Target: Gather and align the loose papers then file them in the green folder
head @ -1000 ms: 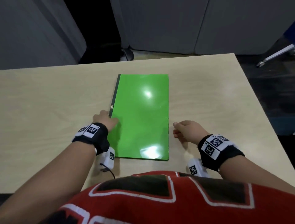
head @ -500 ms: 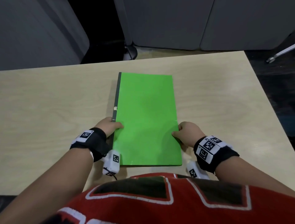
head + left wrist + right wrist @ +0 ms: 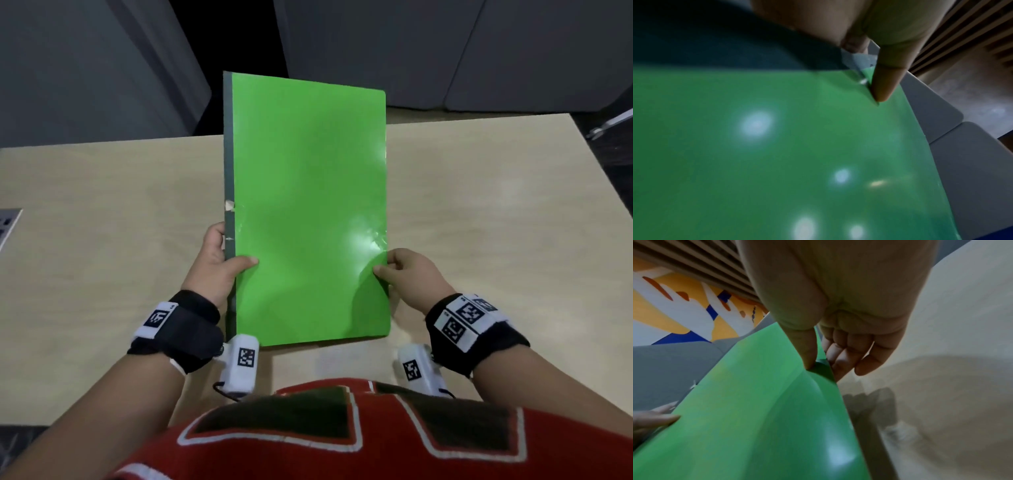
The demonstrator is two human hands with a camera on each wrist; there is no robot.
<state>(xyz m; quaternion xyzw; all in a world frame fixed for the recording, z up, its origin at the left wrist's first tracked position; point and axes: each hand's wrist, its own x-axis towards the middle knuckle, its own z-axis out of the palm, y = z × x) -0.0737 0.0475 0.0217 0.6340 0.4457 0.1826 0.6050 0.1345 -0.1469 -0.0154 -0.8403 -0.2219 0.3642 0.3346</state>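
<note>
Hands (image 3: 407, 274) pinch green folder (image 3: 308, 205); right-wrist view shows fingers (image 3: 844, 352) underneath.

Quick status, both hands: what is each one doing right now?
Left hand: grips the green folder at its spine edge, thumb on the cover.
Right hand: pinches the folder's opposite edge, thumb on top.

right hand (image 3: 838, 308) pinches green folder (image 3: 756, 426) edge above table (image 3: 951, 386).

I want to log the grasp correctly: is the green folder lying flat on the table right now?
No, the green folder is lifted and tilted above the table, with the left hand and right hand pinching its side edges.
</note>
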